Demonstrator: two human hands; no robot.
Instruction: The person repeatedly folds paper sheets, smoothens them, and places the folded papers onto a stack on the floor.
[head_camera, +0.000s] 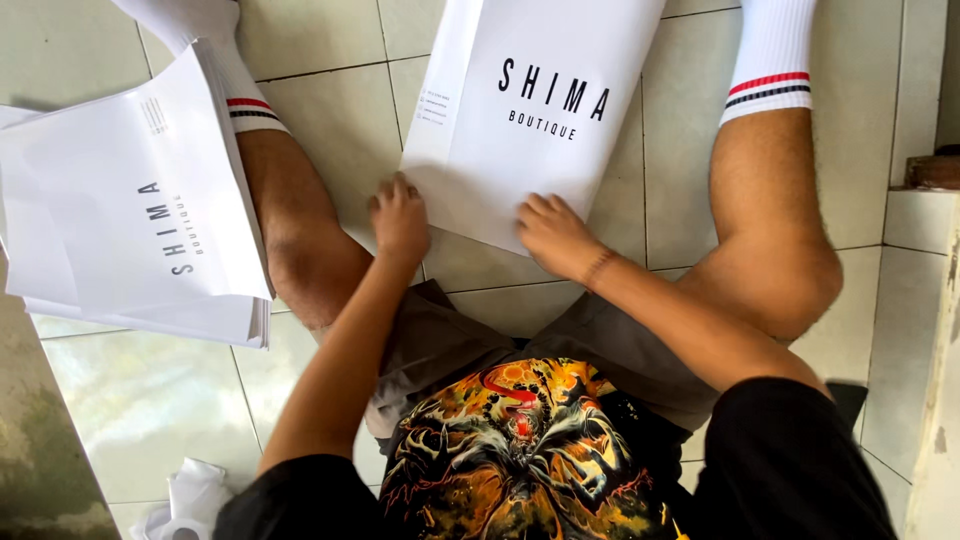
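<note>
A flat white paper bag (520, 110) with black printing lies on the tiled floor between my legs. My left hand (400, 215) presses on its near left corner with curled fingers. My right hand (555, 235) presses on its near edge, fingers bent down onto the paper. Neither hand lifts the bag; both rest on top of it.
A stack of the same flat white bags (130, 220) lies to the left, leaning over my left leg. Crumpled white paper (190, 500) sits at the bottom left. A tiled step (920, 230) rises at the right. My legs in white striped socks flank the bag.
</note>
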